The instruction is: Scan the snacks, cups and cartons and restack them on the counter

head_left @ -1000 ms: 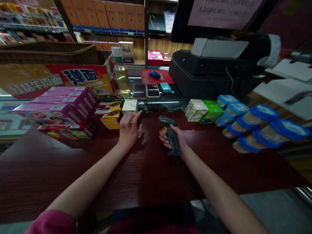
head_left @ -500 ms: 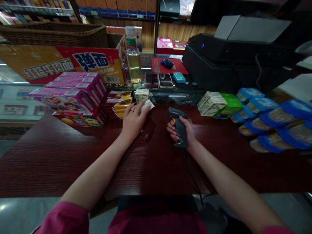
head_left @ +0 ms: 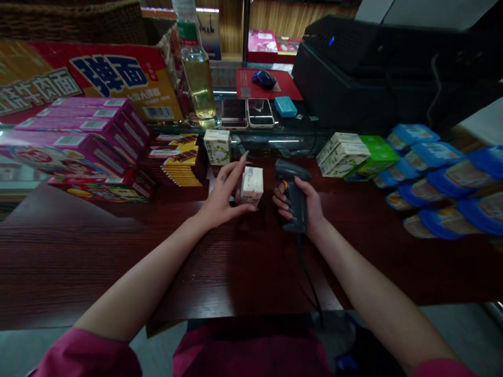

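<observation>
My left hand (head_left: 226, 195) grips a small white carton (head_left: 252, 185) and holds it upright just above the dark red counter (head_left: 118, 251). My right hand (head_left: 304, 201) is wrapped round the handle of a dark barcode scanner (head_left: 293, 193), whose head is close beside the carton on its right. The scanner's cable runs back toward me. A second small white carton (head_left: 217, 146) stands just behind my left hand.
Pink boxes (head_left: 86, 136) and a stack of yellow chocolate bars (head_left: 178, 162) lie at the left. White and green cartons (head_left: 349, 154) and blue-lidded tubs (head_left: 440, 178) fill the right. Behind are an oil bottle (head_left: 197, 73), two phones (head_left: 247, 112), a mouse (head_left: 264, 79) and a black register (head_left: 377, 73).
My left hand has picked the small carton up from beside the chocolate bars and brought it right, next to the scanner. The right hand has stayed shut on the scanner.
</observation>
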The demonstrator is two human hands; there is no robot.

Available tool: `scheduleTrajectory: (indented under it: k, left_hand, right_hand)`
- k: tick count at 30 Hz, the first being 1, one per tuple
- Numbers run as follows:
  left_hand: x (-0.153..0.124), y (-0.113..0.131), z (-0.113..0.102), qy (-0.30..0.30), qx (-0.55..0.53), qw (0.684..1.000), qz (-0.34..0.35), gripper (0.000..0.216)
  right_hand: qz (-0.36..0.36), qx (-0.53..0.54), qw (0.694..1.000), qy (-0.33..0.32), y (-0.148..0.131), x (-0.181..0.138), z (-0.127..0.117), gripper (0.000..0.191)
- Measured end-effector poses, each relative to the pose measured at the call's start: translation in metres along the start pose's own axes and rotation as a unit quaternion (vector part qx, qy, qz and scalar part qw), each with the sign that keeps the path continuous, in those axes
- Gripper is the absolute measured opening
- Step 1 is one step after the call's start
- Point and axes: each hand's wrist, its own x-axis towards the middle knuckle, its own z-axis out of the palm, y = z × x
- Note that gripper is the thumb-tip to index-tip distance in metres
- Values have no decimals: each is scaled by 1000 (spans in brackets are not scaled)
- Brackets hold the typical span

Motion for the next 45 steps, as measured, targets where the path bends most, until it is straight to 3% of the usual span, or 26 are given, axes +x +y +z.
scheduleTrajectory:
  k: [3,5,8,11,13,16,30,35,38,42,45]
  left_hand:
    - [-1,-6,1,-61,-75,993,-63,82]
    - [0,-9,4,-55,-99,987,-114,74]
    - [6,-12,9,57,-101,974,-197,62]
    - [15,-14,14,188,-140,923,-305,46]
    - [22,-13,16,231,-172,885,-365,42]
    - [28,-11,18,249,-176,869,-391,43]
    - [25,-12,19,253,-87,889,-372,44]
    - [22,-18,22,243,-129,894,-353,49]
    - [15,-17,20,192,-152,924,-294,56]
    - [9,-15,12,64,-70,983,-159,69]
    - [11,-16,12,-40,-22,997,-68,49]
  right_hand:
    - [-3,1,1000,5,-2,-1,0,35]
    - [-5,2,1000,13,-3,-1,-1,36]
    - [-5,-3,1000,16,-1,-2,-1,37]
    - [33,-41,999,15,6,-4,1,36]
    - [70,-79,994,20,13,-7,4,35]
    - [90,-111,989,28,21,-11,9,36]
    - [73,-95,993,0,24,-15,17,36]
    - [72,-96,993,-2,22,-14,15,38]
    - [52,-83,995,7,18,-15,7,39]
    - [15,-50,998,31,9,-27,-19,41]
    - [-12,-29,998,50,-2,-48,-46,41]
